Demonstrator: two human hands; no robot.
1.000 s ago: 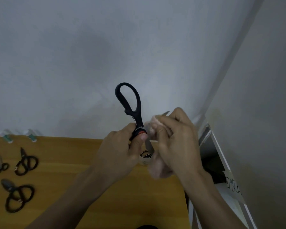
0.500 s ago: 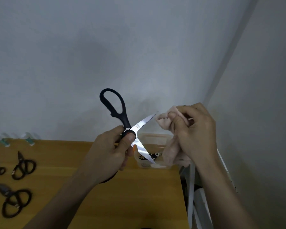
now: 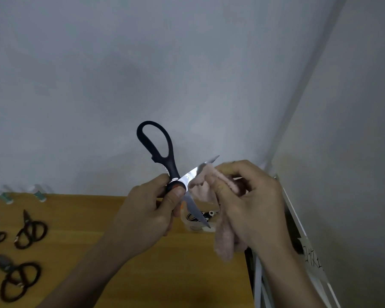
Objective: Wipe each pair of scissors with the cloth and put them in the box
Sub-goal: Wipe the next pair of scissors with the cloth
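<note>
Over the wooden table [image 3: 142,274], your left hand [image 3: 142,216] gripped the black-handled scissors [image 3: 165,161] at the pivot, blades spread open. Your right hand [image 3: 251,207] pinched the pink cloth [image 3: 222,238] around the upper blade. The clear box [image 3: 193,225] sat behind them; three smaller scissors [image 3: 30,232] lay at the table's left.

At centre frame I see my left hand [image 3: 147,216] holding the kitchen scissors [image 3: 165,165] above the bench [image 3: 120,274], my right hand [image 3: 251,207] with the cloth [image 3: 223,241] just right. The box [image 3: 196,221] sits behind them; three scissors [image 3: 30,231] lie lower left.
</note>
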